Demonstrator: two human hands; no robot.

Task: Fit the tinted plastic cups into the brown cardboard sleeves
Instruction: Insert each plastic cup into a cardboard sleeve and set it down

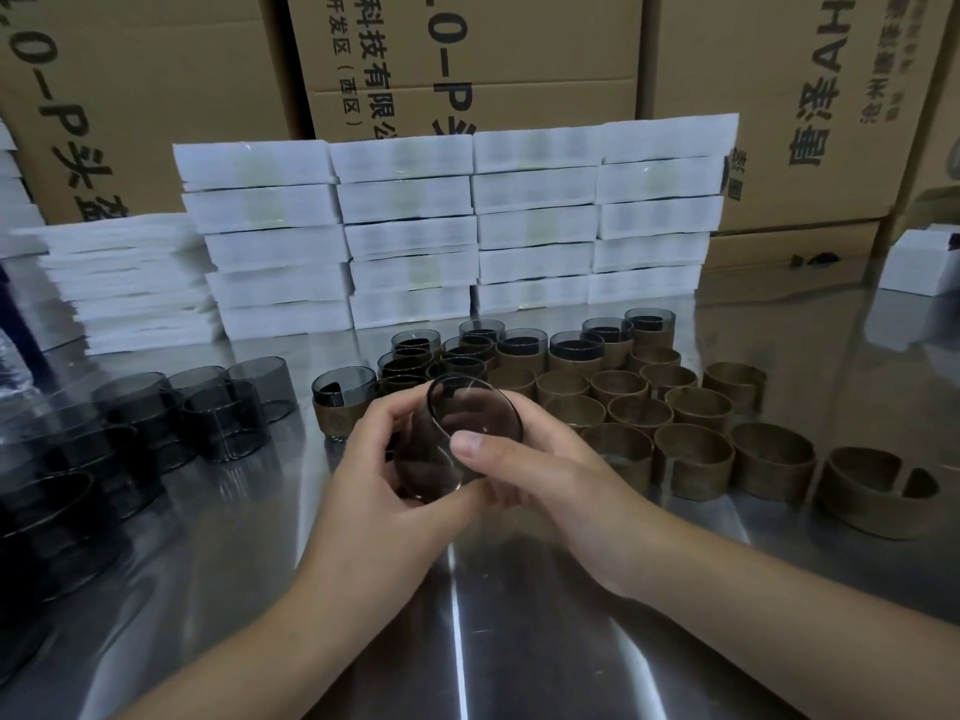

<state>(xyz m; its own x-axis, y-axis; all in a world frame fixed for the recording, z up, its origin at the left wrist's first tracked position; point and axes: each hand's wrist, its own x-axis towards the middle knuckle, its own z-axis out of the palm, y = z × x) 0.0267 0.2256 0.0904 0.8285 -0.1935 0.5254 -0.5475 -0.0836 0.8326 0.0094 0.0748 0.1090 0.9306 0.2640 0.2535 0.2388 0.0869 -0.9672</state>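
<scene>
A tinted plastic cup (470, 413) is tilted with its mouth toward me, above the steel table's middle. My left hand (379, 485) grips its left side and base. My right hand (540, 475) holds its right side, thumb across the front. No sleeve shows on this cup. Several bare tinted cups (228, 407) stand at the left. Several empty brown cardboard sleeves (691, 459) stand in rows at the right. Behind the hands, several cups sit in sleeves (524, 350), and one more sleeved cup (340, 402) stands just left of my hands.
Stacks of white foam-wrapped packs (415, 231) form a wall across the back of the steel table (457, 615). Large printed cardboard cartons (467, 59) rise behind them. A small white box (919, 267) sits at the far right.
</scene>
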